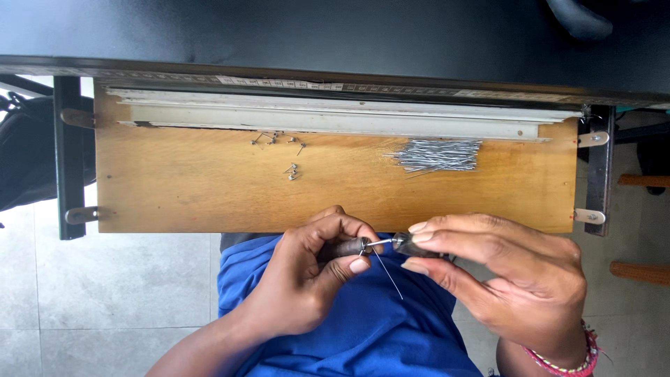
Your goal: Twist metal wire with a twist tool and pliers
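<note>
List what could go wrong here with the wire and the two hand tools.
The thin wire juts free below the two dark tools, close to the left hand and right hand; its end might prick a finger or snag the blue cloth. The work is held over the lap, off the wooden board, so a slipped piece would likely fall. The wire pile and small bent pieces lie loose and could be knocked off.

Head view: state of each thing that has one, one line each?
Left hand: closed grip on a dark tool.
Right hand: fingers pinched on a second dark tool.
Thin wire: between the two tool tips, one end hanging loose and straight.
Wire pile: cut lengths lying bundled on the wooden tray.
Small bent pieces: scattered loose on the tray.
Tray: pulled out from under the dark desk.
</note>
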